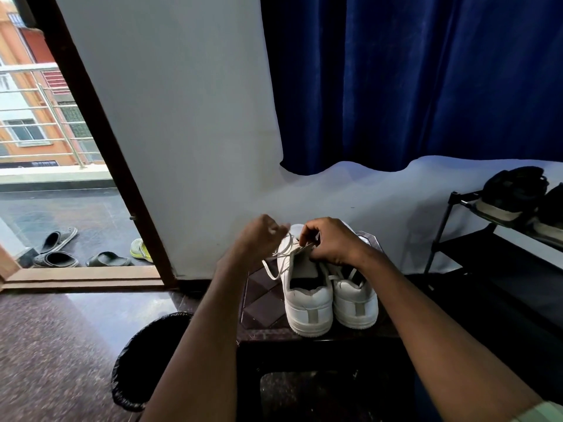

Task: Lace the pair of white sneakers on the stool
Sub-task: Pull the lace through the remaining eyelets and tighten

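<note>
Standing heels toward the camera, the pair of white sneakers (332, 300) is set side by side, touching, on the dark checkered stool (262, 303), toward its right edge. A white lace (278, 260) is pinched in the curled fingers of the left hand (262, 234) and drawn out from the left sneaker (304, 287). That shoe's tongue is gripped by the bent fingers of the right hand (330, 240). A black-lined bin (146, 357) is seen on the floor beside the stool's left edge.
</note>
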Demonstrator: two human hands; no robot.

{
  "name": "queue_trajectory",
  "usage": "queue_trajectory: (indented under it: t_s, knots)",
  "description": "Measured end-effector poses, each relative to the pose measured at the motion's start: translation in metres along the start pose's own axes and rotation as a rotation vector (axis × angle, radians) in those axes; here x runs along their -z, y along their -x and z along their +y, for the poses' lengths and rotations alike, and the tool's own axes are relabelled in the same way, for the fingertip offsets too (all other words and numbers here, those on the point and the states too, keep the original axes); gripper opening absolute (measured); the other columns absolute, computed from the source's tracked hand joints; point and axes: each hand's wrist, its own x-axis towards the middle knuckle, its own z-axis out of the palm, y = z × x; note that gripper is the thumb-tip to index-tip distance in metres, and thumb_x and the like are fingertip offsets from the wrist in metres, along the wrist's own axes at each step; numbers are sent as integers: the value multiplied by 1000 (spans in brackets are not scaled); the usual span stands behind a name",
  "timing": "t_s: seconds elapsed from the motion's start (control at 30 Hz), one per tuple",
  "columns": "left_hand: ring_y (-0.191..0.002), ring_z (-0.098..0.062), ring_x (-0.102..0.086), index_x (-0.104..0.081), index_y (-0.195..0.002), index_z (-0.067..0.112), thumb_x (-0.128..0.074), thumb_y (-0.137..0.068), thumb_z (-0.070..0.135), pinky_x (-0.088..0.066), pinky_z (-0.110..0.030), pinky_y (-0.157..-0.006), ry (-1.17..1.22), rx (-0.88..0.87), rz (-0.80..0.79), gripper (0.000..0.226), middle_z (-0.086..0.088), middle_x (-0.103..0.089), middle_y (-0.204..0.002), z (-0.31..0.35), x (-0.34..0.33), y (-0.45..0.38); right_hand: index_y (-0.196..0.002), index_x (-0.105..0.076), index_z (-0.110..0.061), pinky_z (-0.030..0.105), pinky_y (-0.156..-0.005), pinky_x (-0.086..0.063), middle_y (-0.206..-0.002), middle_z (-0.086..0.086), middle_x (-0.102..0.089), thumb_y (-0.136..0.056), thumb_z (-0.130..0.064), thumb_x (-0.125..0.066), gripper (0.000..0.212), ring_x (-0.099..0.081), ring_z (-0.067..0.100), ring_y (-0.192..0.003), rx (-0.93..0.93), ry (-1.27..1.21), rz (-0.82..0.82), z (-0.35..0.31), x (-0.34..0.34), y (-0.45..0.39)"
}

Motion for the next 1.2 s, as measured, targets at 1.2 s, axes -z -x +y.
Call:
queue_trajectory:
  t_s: [1.2]
  knots:
    - [-42,-13,-49,-51,-65,7,-46,-108,38,-42,-21,-51,533,18,-64,54,-11,-50,-58,28,-2,9,-93,-76,-24,7,-61,-39,-77,-15,-68,-79,-17,-84,18,-59,-11,-65,35,-45,-24,-1,-1,-1]
